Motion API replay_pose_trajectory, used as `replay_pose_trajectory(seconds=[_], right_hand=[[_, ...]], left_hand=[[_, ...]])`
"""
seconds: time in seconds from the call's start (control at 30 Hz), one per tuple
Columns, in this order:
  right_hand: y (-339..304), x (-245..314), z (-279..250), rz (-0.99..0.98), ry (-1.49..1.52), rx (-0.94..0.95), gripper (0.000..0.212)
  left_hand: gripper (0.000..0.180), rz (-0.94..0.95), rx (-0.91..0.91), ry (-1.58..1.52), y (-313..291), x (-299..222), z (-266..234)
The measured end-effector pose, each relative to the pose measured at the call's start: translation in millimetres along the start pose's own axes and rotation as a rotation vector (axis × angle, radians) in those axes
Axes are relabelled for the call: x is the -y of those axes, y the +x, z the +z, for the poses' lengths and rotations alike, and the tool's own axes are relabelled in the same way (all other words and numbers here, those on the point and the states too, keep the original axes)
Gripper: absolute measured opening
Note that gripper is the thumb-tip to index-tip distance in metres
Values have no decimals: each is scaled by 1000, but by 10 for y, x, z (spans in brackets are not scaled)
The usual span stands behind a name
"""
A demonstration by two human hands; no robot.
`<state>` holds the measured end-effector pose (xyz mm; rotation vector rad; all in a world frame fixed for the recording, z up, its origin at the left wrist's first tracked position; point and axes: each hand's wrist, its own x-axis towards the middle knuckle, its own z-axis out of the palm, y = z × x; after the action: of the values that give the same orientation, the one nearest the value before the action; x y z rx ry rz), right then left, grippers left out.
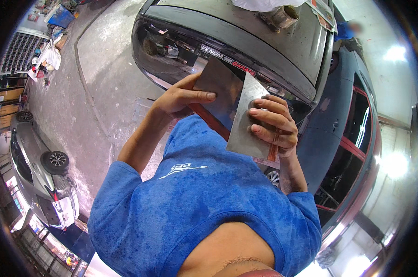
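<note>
left grip (183, 97): thumb (198, 96) extended | right grip (283, 124): fingers (272, 117) bent | forearms (143, 142): angled inward

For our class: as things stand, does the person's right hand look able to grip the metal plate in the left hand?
Probably not yet: the right hand is occupied with its own metal plate. Otherwise the way looks free, as the other plate, in the left hand, appears close beside it.

And there's open floor (108, 83) left of the left hand (179, 99), room for a hand to swing out that way, while the black car (246, 27) bars the way beyond both blades! Right of the right hand (279, 121) the blue-grey car (324, 117) walls things off, the shirt (209, 189) blocks the near side, and between left blade (222, 92) and right blade (242, 130) there's only a slim wedge, narrowing bodyward.
</note>
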<state>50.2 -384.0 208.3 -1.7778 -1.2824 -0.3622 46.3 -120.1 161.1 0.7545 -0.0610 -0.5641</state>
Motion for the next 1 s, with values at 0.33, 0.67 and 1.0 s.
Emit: replay_pose_trajectory(seconds=[0.33, 0.67, 1.0], right_hand=[[-322, -98, -24, 242, 199, -52, 28], [-141, -662, 152, 536, 2002, -421, 46], [-831, -670, 799, 1173, 1379, -382, 39]], left_hand=[[56, 12, 16, 77, -198, 28, 131], [43, -44, 232, 52, 237, 280, 109], [45, -40, 141, 64, 426, 324, 177]])
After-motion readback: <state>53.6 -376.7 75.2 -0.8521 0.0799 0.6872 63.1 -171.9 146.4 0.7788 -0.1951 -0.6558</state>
